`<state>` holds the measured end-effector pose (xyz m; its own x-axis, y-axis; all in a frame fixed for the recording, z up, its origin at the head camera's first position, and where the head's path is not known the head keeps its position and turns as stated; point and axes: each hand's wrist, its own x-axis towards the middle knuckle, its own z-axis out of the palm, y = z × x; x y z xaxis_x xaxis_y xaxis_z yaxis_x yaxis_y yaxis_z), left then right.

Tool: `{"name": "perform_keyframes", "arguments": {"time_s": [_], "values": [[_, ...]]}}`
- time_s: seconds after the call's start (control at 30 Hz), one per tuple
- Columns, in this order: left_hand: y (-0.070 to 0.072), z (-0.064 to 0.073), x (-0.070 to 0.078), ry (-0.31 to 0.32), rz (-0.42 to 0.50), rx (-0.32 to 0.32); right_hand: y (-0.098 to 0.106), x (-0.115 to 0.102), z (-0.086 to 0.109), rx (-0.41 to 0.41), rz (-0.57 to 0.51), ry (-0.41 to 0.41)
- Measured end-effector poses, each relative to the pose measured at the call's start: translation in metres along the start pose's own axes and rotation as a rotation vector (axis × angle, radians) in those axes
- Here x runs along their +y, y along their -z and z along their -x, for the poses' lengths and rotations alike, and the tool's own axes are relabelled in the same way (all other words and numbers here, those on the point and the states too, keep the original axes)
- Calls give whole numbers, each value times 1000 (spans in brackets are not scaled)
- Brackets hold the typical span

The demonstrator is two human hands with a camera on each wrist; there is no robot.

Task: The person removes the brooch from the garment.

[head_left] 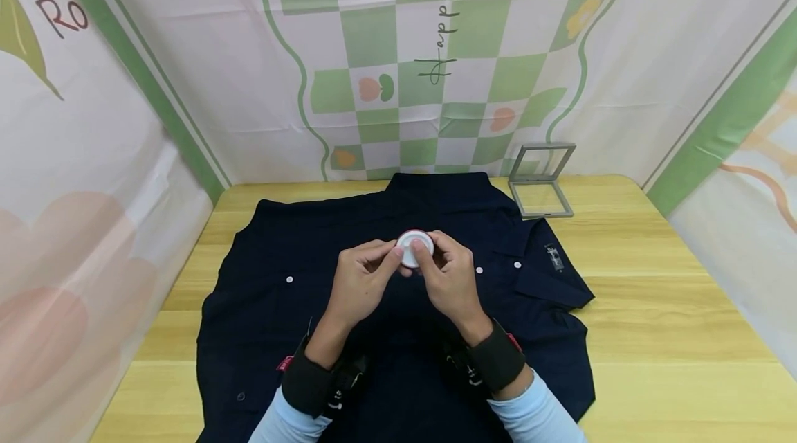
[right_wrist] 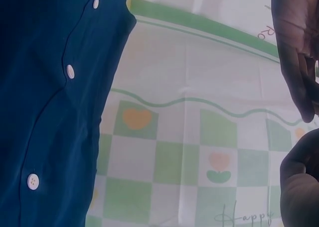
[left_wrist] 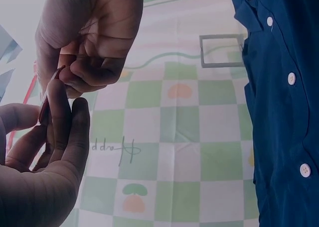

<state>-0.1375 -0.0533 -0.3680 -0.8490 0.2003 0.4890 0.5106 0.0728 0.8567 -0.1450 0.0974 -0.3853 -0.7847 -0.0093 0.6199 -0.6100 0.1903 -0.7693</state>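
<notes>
Both hands meet over the middle of a dark navy short-sleeved shirt (head_left: 398, 332). Between them is a small round disc (head_left: 407, 259) with a white face turned up and a thin red edge. At its left side, the left hand (head_left: 359, 280) pinches the rim between thumb and fingers. The right hand (head_left: 453, 280) grips it from the right, thumb lying on the white face and fingers behind. Seen nearly edge-on in the left wrist view, the disc (left_wrist: 44, 110) shows as a thin reddish line. Only parts of the hands appear at the right edge of the right wrist view.
The shirt lies spread on a wooden table (head_left: 660, 291), collar toward the back, with white buttons and a label (head_left: 554, 258) on its right sleeve. A grey, clear-paned hinged frame (head_left: 540, 214) stands unfolded at the back right. Patterned cloth (head_left: 236, 48) hangs behind and at the sides.
</notes>
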Motion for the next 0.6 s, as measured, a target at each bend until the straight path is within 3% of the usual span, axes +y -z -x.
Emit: {"name": "perform_keyframes", "arguments": {"time_s": [0.6], "values": [[0, 0, -1, 62, 27, 11, 1, -2, 0, -35, -22, -23]]}}
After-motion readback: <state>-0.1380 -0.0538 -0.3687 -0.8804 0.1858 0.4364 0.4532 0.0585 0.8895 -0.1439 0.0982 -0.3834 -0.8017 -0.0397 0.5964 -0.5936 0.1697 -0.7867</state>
